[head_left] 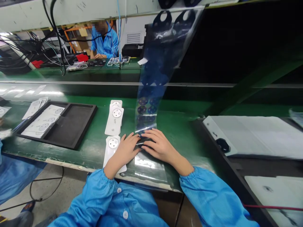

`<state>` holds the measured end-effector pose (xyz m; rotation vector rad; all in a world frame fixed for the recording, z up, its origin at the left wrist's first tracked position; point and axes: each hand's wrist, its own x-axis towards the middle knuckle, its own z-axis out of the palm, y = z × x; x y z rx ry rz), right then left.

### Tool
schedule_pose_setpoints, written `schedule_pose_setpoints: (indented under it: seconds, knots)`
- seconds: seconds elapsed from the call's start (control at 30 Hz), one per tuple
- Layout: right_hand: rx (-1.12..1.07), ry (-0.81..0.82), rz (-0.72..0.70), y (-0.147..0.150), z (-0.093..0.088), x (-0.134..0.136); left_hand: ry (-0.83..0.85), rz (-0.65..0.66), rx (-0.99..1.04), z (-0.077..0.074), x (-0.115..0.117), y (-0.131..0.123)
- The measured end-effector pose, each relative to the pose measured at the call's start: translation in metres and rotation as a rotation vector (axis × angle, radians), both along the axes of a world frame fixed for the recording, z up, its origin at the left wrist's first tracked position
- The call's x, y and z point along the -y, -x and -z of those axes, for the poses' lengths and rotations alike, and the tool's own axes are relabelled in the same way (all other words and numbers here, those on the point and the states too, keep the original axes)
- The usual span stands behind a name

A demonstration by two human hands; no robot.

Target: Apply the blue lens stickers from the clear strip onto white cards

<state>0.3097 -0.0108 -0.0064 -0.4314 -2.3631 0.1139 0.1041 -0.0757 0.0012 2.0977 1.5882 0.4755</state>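
The light is dim and comes from above, with glare at 9 o'clock on the belt (35,93). The edges bend strongly, and the right side at 3 o'clock is blurred.

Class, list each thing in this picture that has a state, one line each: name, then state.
Left hand: flat, pressing on the film strip.
Right hand: flat, pressing on the film strip.
Film strip: hanging down, lower end flat on the bench.
Black tray: left compartment filled, right one empty.
White plates: stacked flat.

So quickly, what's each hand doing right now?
Left hand: open, fingers flat on the clear film strip.
Right hand: open, also pressing flat on the strip.
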Motion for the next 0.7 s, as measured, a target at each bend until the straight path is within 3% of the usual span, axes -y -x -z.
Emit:
schedule_pose_setpoints:
  seconds: [0.13,0.23,0.37,0.43,0.5,0.6,0.7]
  knots:
    - [-0.125,0.075,-0.04,0.0,-0.006,0.008,0.026,-0.022,0.09,-0.001,0.0,-0.001]
    - [-0.227,0.284,-0.03,0.001,-0.006,0.013,0.049,-0.059,0.216,-0.003,0.002,-0.001]
    - [-0.474,0.885,0.012,0.003,-0.005,0.015,0.077,-0.186,0.473,-0.01,0.01,-0.003]
    - [-0.598,1.204,-0.035,0.005,-0.005,0.017,0.112,-0.253,0.628,-0.011,0.015,-0.005]
    - [-0.645,1.408,-0.108,0.008,-0.006,0.019,0.158,-0.299,0.769,-0.009,0.017,-0.007]
    - [-0.547,1.393,-0.103,0.012,-0.007,0.024,0.197,-0.353,0.919,-0.006,0.016,-0.008]
    - [-0.35,1.06,0.1,0.015,-0.008,0.027,0.202,-0.397,0.987,-0.007,0.017,-0.004]
